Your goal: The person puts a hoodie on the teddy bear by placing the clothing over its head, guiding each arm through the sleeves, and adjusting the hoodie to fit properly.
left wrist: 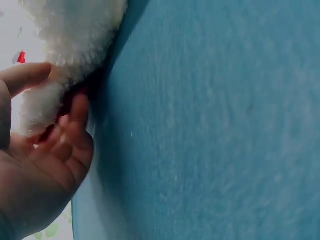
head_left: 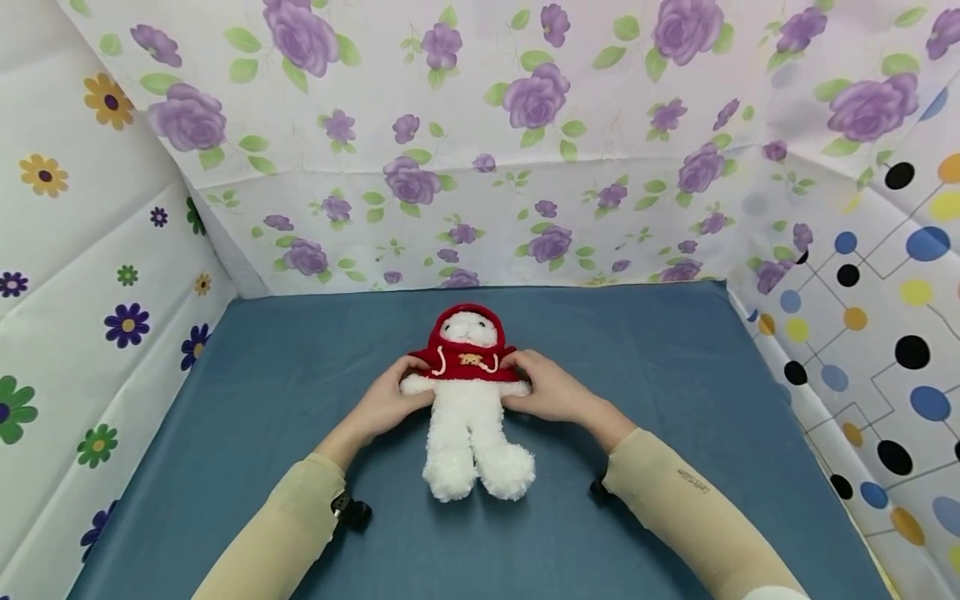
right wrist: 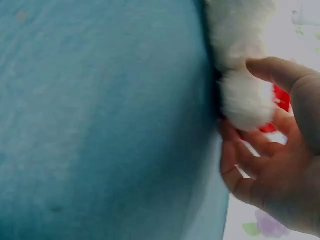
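Note:
A white plush toy (head_left: 467, 417) in a red hooded top (head_left: 457, 364) lies face up on the blue cloth, its legs toward me. My left hand (head_left: 390, 398) grips it at one side, the thumb by the body under the hem and the fingers around the arm. On the other side my right hand (head_left: 551, 387) holds it in the same way. In the left wrist view, fingers curl beneath the white fur (left wrist: 75, 37). The right wrist view has the thumb over the toy's fluffy arm (right wrist: 246, 102), with fingers below it.
The blue cloth (head_left: 630, 333) covers the table. A rose-patterned sheet (head_left: 480, 225) hangs along the back edge. Floral fabric (head_left: 67, 350) stands at the left, and dotted fabric (head_left: 877, 333) at the right. A small black device (head_left: 354, 512) sits at the left wrist.

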The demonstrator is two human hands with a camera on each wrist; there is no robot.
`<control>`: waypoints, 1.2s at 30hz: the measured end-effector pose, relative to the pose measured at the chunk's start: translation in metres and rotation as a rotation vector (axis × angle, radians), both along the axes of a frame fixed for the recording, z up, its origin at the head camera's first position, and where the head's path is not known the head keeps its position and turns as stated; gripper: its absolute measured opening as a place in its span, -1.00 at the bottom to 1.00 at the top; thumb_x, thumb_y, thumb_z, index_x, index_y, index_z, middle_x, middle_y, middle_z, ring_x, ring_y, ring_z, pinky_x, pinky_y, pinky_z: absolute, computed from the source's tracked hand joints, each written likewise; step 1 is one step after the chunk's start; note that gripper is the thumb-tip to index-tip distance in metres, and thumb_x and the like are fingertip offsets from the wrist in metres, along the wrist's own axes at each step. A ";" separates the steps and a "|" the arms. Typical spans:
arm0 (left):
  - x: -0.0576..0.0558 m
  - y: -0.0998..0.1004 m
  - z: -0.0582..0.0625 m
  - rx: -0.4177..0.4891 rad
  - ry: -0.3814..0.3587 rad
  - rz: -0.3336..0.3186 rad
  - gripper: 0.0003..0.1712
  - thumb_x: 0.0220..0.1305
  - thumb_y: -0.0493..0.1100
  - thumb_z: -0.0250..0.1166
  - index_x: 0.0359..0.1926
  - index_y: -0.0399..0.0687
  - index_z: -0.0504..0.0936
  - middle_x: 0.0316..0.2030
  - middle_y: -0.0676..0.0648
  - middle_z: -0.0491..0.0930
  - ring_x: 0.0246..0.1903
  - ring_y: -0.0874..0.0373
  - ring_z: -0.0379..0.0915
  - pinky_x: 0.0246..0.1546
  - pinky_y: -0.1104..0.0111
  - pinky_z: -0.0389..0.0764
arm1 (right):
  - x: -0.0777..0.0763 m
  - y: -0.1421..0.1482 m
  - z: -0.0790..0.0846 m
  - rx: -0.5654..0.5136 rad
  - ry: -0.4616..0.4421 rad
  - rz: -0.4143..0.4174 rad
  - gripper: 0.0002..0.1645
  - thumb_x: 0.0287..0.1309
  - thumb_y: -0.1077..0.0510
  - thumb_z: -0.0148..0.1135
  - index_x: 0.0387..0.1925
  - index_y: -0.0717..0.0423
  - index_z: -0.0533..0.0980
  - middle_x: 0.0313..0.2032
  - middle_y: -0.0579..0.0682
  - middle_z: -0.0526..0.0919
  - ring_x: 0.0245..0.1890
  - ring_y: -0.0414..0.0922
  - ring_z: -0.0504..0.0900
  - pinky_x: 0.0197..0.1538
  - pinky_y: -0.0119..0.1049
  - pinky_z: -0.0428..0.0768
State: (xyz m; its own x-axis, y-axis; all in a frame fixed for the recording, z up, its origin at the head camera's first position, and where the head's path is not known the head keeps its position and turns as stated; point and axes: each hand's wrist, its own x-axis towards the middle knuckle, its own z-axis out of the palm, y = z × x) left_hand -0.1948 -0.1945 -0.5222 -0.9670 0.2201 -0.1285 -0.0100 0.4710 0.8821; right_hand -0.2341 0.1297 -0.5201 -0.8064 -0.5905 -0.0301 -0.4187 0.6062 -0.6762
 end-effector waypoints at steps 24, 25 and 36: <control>0.027 0.023 0.000 0.571 -0.347 0.207 -0.36 0.59 -0.03 0.29 0.44 -0.38 0.40 0.36 -0.25 0.48 0.32 -0.04 0.46 0.42 0.10 0.42 | 0.029 0.054 0.047 -0.313 -0.269 -0.244 -0.44 0.59 -0.16 0.20 0.44 -0.07 0.48 0.32 0.07 0.59 0.29 0.07 0.59 0.30 0.20 0.53; 0.026 0.024 -0.001 0.571 -0.344 0.207 -0.37 0.58 -0.04 0.30 0.42 -0.37 0.43 0.35 -0.23 0.50 0.30 -0.01 0.48 0.40 0.12 0.44 | 0.029 0.053 0.046 -0.296 -0.266 -0.232 -0.45 0.59 -0.15 0.20 0.44 -0.05 0.49 0.32 0.08 0.59 0.29 0.07 0.59 0.31 0.18 0.53; 0.027 0.036 -0.002 0.574 -0.312 0.290 -0.45 0.53 -0.08 0.36 0.35 -0.32 0.52 0.17 -0.11 0.62 0.09 0.12 0.56 0.16 0.30 0.57 | 0.028 0.047 0.042 -0.244 -0.247 -0.199 -0.47 0.57 -0.16 0.23 0.41 -0.08 0.53 0.24 0.01 0.63 0.21 0.02 0.62 0.28 0.12 0.57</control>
